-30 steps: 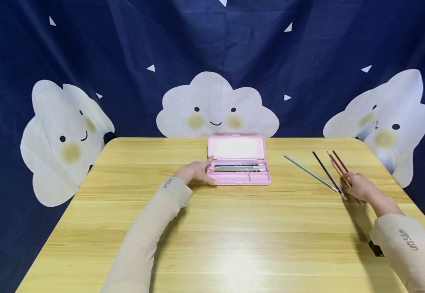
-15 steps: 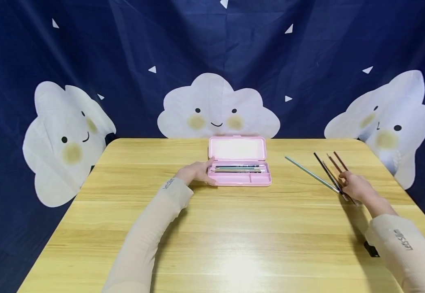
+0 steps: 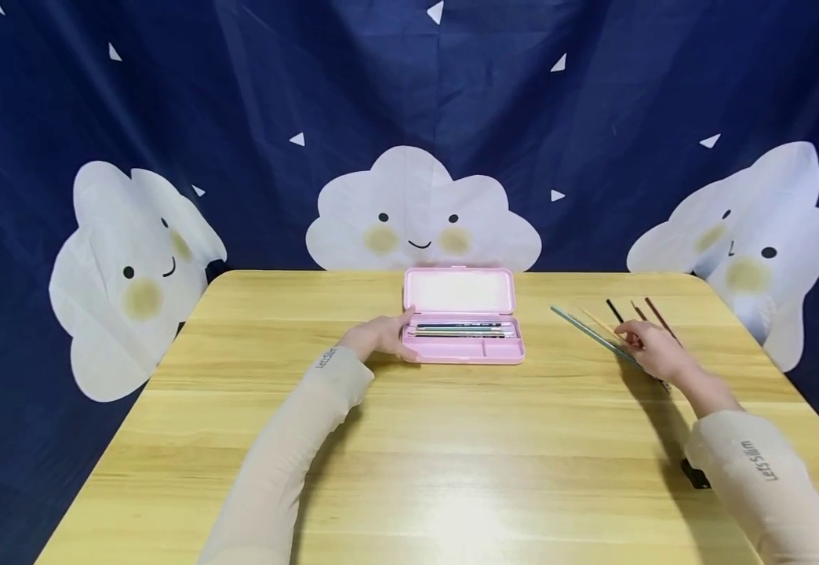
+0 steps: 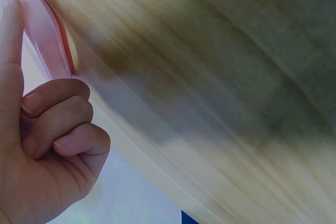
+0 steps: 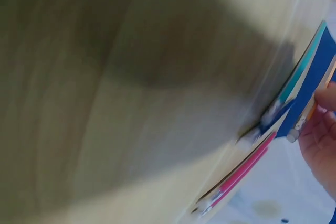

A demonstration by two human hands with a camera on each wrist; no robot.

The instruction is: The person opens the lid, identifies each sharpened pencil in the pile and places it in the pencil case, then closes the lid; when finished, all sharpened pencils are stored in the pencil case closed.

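The open pink pencil case (image 3: 445, 351) lies near the table's back edge, its lid raised behind it. Several pencils (image 3: 459, 330) lie in its rear compartment. My left hand (image 3: 379, 336) holds the case's left end between thumb and forefinger; the left wrist view shows the other fingers curled. My right hand (image 3: 657, 355) pinches a yellow pencil (image 3: 598, 322) near its eraser end, raised above the table. Under it lie a teal pencil (image 3: 579, 323) and a black pencil (image 3: 614, 310), partly hidden by the hand. Two reddish-brown pencils (image 3: 660, 314) lie just to the right.
The wooden table (image 3: 409, 439) ends at a dark blue curtain (image 3: 254, 94) printed with white clouds. In the case's front, a divider separates a long compartment from a short one. A small black object (image 3: 696, 474) shows under the right cuff.
My right hand has moved left from the reddish-brown pencils and lifted the yellow pencil from among them. My left hand has stayed at the pencil case. The head view has shifted slightly.
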